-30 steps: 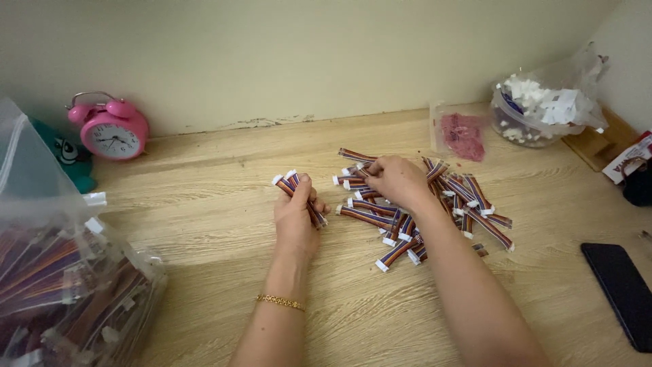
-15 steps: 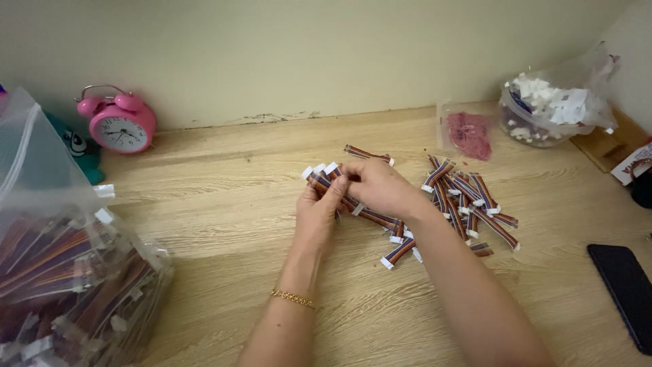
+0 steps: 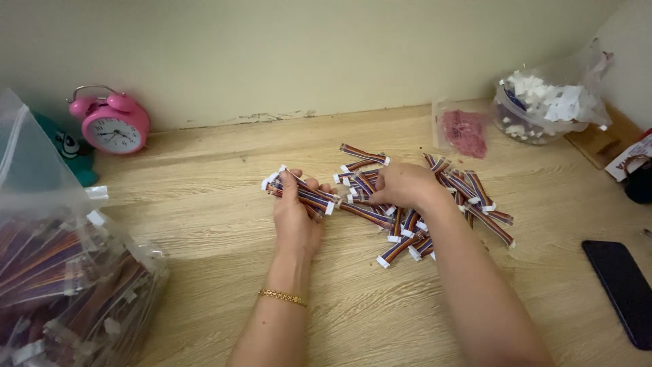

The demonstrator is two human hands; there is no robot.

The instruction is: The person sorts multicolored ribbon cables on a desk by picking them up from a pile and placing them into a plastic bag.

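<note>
The clear plastic bag of striped ribbon cables [image 3: 61, 285] at eight o'clock is cut by the left and bottom edges, its contents blurred. The flat black phone [image 3: 621, 289] at four o'clock runs off the right edge. The right hand [image 3: 402, 187] hides cables beneath it; its grip cannot be made out.

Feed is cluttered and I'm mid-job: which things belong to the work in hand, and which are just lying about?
In hand:
left hand holding cable bundle
right hand on loose cable pile
bag of cables

Lying about:
pink alarm clock
black phone
bag of white parts
</note>
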